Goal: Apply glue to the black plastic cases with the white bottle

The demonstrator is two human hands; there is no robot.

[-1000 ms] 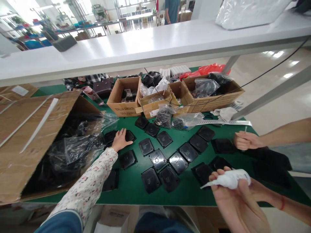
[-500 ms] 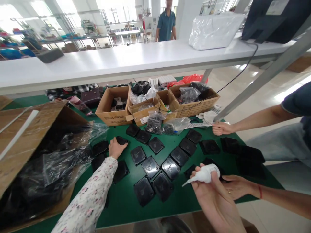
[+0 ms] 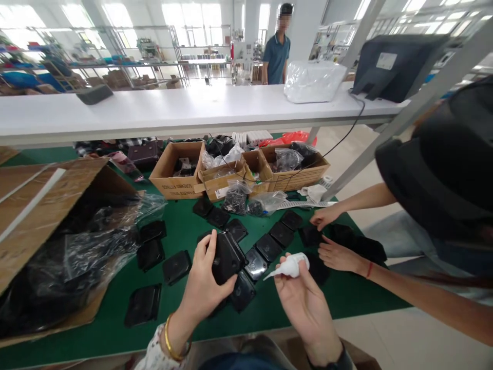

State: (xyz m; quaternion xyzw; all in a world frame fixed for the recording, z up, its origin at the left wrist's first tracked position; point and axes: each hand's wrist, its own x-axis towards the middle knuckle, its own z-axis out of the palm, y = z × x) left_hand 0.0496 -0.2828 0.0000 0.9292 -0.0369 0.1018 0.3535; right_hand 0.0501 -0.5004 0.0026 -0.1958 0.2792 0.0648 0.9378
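Observation:
My left hand grips a black plastic cover by its left side, raised above the green table. In my right hand is a small white squeeze bottle, its thin nozzle pointing left toward the held cover. Beneath and beside that cover, more black covers lie in rows, among them a shiny one and a duller one partly hidden. Left of my left hand, several others rest on the table, such as a cover and one nearer the front edge.
A big carton lined with plastic takes up the left side. Small cardboard boxes stand at the back beneath a white shelf. At right, a co-worker's hands handle dark covers. Another person stands beyond the shelf.
My left hand has picked up a black cover from the left and brought it to the middle. My right hand, with the bottle, has shifted left. The co-worker has leaned into view.

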